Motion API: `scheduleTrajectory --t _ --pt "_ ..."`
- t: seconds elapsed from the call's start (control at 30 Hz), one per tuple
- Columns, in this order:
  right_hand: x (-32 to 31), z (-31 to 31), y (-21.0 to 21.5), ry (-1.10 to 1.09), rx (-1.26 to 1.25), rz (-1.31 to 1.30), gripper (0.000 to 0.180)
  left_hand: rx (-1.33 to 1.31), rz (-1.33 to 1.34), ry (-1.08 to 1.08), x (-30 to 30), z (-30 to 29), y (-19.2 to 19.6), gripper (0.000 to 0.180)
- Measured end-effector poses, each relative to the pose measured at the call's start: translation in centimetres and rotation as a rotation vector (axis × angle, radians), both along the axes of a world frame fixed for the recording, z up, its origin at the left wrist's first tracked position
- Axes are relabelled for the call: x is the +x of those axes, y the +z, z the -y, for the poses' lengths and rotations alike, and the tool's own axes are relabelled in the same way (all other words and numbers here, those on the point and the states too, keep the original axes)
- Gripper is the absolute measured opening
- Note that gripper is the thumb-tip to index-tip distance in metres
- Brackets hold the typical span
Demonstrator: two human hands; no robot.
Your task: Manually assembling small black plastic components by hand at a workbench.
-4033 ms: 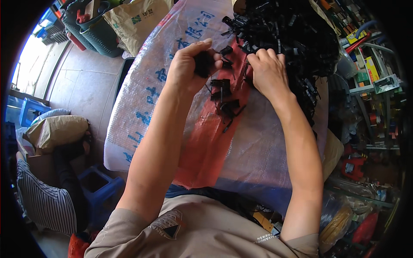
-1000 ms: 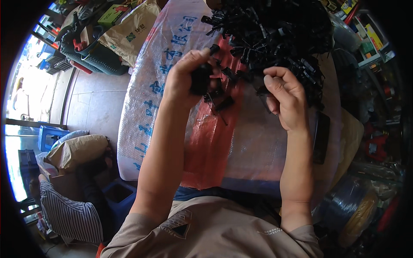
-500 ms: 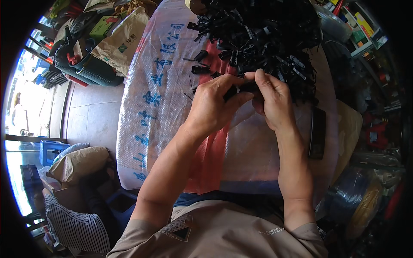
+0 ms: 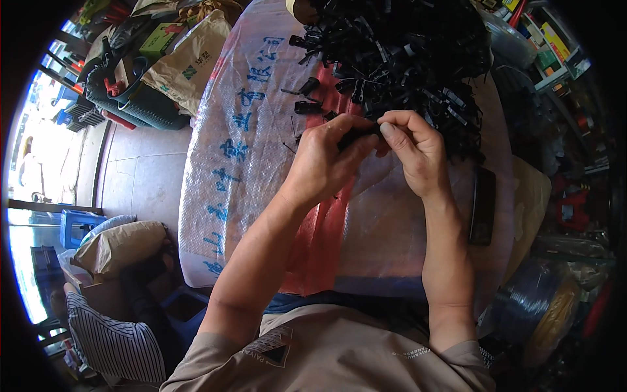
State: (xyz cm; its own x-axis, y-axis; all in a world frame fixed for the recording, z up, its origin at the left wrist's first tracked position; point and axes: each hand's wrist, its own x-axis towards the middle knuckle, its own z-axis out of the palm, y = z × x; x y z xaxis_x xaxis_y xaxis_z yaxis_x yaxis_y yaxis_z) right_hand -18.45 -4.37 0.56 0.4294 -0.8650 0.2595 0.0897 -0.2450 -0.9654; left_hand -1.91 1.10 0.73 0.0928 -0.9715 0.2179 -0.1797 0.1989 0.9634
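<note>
My left hand (image 4: 323, 157) is closed around a small black plastic piece (image 4: 356, 135), most of which the fingers cover. Right beside it, my right hand (image 4: 421, 157) pinches with thumb and forefinger at the left hand's fingertips. Whatever is in that pinch is too small to make out. Beyond both hands rises a heap of small black plastic pieces (image 4: 401, 59) with thin strips and wire-like ends. A few loose black pieces (image 4: 308, 107) lie left of the heap. All of this rests on a surface covered with white woven plastic sheeting (image 4: 261, 157), crossed by a red band (image 4: 320, 228).
A flat black phone-like object (image 4: 482, 206) lies right of my right forearm. On the left are a paper sack (image 4: 189, 65), a dark green bin (image 4: 147, 104) and a person in a striped garment (image 4: 114, 340). Shelving (image 4: 555, 52) and wrapped coils (image 4: 535, 300) stand right.
My right hand's thumb has come down from upright, its fingers now pinching close to the left fingertips. My left hand stays in nearly the same place, still around the black piece.
</note>
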Motion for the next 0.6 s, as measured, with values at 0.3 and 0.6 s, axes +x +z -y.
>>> scheduleTrajectory --t 0.3,0.6 --pt "-0.7 0.6 -0.3 0.071 0.072 -0.055 0.012 0.065 0.053 0.035 -0.4 0.1 -0.7 0.016" --pt "-0.6 0.5 -0.4 0.048 0.049 -0.087 0.014 0.000 0.137 0.104 -0.9 0.0 -1.0 0.012"
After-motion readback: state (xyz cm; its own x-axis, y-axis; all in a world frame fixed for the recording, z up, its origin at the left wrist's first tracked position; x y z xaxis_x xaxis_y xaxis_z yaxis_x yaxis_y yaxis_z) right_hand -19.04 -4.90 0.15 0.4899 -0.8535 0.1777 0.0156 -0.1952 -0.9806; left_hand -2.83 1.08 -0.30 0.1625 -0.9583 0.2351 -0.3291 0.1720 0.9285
